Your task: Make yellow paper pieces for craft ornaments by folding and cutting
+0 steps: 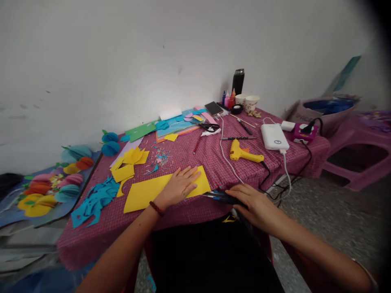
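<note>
The left hand (pixel 180 185) lies flat and open on the yellow paper sheet (pixel 146 191) at the counter's (pixel 214 158) near edge — the right hand (pixel 253 203), fingers half open, touches the dark scissors (pixel 221 196) just beside the sheet.

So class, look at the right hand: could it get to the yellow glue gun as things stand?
Probably yes. The right hand rests on dark pens at the table's near edge, and the glue gun lies just beyond it on the cloth. Only a white cable and the gun's black cord run between, both lying flat.
</note>
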`<state>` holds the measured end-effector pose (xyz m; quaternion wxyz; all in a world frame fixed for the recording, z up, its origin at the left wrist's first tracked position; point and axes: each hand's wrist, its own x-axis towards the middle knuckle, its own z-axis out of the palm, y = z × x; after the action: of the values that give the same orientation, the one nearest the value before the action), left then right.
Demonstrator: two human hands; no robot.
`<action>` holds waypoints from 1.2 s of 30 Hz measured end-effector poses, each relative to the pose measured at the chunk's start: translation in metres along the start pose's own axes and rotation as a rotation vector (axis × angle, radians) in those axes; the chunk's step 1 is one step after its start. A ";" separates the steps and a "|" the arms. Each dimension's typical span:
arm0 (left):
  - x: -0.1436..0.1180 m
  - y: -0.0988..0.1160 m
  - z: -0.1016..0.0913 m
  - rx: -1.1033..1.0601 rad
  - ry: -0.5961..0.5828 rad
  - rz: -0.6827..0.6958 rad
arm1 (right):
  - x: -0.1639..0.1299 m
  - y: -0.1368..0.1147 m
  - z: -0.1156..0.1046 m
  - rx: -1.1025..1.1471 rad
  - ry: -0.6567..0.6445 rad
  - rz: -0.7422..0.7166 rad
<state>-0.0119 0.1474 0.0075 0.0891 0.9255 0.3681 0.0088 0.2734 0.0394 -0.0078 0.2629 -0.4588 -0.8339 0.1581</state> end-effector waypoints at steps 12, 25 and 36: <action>0.000 0.003 -0.004 0.012 -0.008 0.001 | 0.009 -0.017 0.008 -0.037 -0.032 0.029; -0.002 -0.008 -0.016 -0.123 -0.062 0.019 | 0.015 -0.030 0.014 -0.003 -0.060 0.046; -0.036 -0.077 -0.010 0.052 -0.026 0.056 | 0.022 -0.042 0.022 -0.040 -0.024 0.045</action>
<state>-0.0908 0.1792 0.0061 0.0695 0.9374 0.3411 -0.0104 0.2226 0.0350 0.0022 0.2402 -0.4808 -0.8293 0.1528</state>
